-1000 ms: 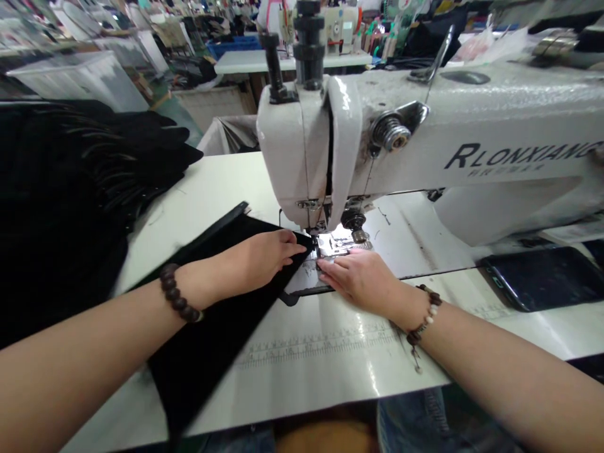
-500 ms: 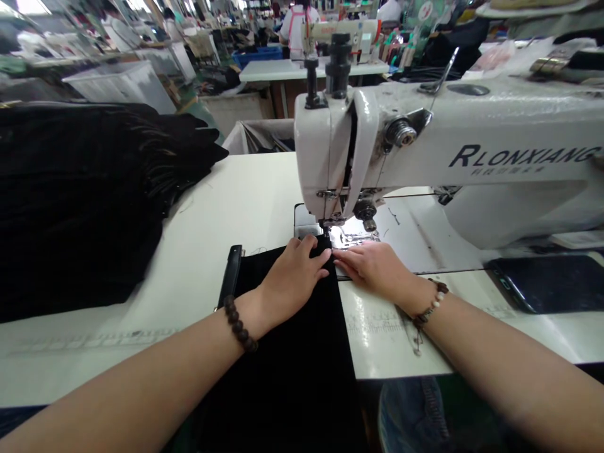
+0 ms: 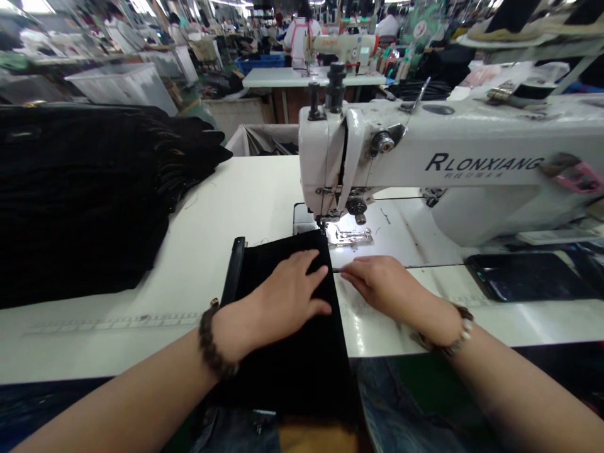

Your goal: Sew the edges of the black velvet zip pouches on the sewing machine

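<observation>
A black fabric panel [image 3: 287, 365] lies on the white table with its far edge at the needle and presser foot [image 3: 322, 225] of a white sewing machine [image 3: 377, 145]. My left hand [image 3: 287, 292] rests on the fabric, fingers spread and slightly bent. Just right of the panel's right edge, my right hand [image 3: 384, 280] has its thumb and fingertips pressed together; whether they hold anything is hidden. Along the panel's left side runs a black strip [image 3: 234, 267] with a smooth, rigid-looking end. The panel's near end hangs over the table edge toward my lap.
A large pile of black fabric pieces [image 3: 80, 201] sits at the left of the table. To the right lies a dark phone [image 3: 528, 277]. Ruler markings [image 3: 117, 324] run along the table. Beyond stand a cloth-lined bin [image 3: 264, 135], another sewing machine [image 3: 342, 50] and several people.
My left hand has slid back toward me and spread its fingers. My right hand has moved slightly back and right, off the fabric's edge. The camera view has shifted a little.
</observation>
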A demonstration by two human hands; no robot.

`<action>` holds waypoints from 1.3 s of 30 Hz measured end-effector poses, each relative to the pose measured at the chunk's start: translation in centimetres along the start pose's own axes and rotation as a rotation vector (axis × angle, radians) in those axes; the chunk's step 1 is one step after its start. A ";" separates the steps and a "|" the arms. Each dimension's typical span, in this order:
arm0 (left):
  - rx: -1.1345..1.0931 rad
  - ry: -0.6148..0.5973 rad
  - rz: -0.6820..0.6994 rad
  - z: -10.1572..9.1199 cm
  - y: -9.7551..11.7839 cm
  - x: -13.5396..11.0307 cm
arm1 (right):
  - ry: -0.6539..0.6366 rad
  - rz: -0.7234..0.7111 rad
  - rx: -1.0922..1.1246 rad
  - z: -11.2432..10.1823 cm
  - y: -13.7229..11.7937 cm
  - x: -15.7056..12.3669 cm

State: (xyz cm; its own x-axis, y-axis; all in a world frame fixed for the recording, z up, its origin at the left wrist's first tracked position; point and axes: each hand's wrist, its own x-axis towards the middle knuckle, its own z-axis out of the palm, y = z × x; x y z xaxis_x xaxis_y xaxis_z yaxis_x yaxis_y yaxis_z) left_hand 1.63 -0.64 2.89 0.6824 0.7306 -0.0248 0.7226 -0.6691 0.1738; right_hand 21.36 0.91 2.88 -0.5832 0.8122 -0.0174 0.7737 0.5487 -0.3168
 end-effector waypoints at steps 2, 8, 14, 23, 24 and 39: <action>-0.043 -0.060 0.135 -0.1 2.2 -2.8 | -0.130 0.047 0.296 -0.5 -1.2 -3.3; -0.085 0.112 0.268 1.2 5.2 -8.0 | -0.311 0.260 0.699 2.8 -4.2 -10.4; -0.187 0.364 0.151 1.3 5.5 -8.4 | -0.217 0.408 1.296 7.3 -5.9 -9.9; -0.317 0.311 0.164 2.2 5.9 -9.1 | -0.275 0.505 1.450 6.9 -6.7 -9.9; -0.314 0.301 0.180 2.3 6.0 -9.0 | -0.277 0.500 1.452 6.7 -6.8 -9.9; -0.249 0.346 0.224 3.0 6.3 -8.7 | -0.300 0.463 1.528 5.3 -7.1 -9.9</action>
State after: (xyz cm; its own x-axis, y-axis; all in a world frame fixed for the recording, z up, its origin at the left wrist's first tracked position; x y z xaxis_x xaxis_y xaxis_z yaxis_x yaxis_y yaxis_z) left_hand 0.62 -11.61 1.21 0.7111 0.6029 0.3617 0.4844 -0.7930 0.3693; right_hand 20.32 -12.04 0.25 -0.5496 0.6764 -0.4903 0.0398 -0.5651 -0.8241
